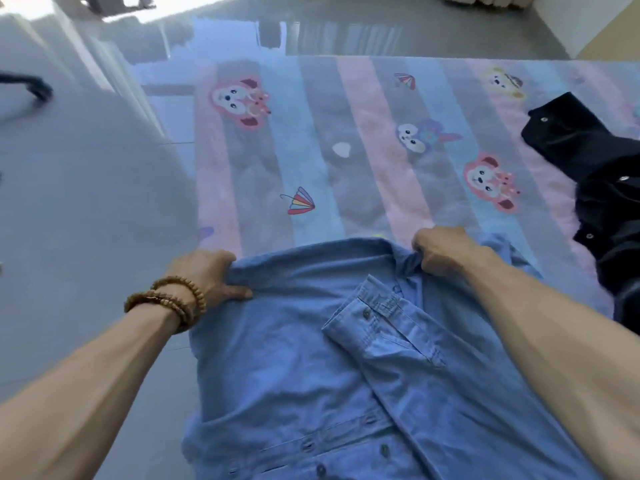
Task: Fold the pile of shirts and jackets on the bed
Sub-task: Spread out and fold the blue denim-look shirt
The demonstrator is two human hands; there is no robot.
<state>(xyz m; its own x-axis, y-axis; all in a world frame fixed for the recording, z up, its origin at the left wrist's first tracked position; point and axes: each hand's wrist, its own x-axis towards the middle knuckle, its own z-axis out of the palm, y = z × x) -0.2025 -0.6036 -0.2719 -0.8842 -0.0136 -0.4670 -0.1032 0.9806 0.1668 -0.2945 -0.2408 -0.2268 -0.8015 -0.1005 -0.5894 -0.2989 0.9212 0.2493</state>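
Denim shirt (298, 358), soft, gripped by both hands.

Matt blue denim-like cloth shirt (294, 358) bunches under the fingers (239, 292); beyond them, soft printed bed sheet (346, 109), glossy floor (86, 202).

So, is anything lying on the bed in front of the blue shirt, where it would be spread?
Nothing visible. Both hands, left and right, grip the shirt; the sheet ahead is bare. The dark jacket lies off to the right.
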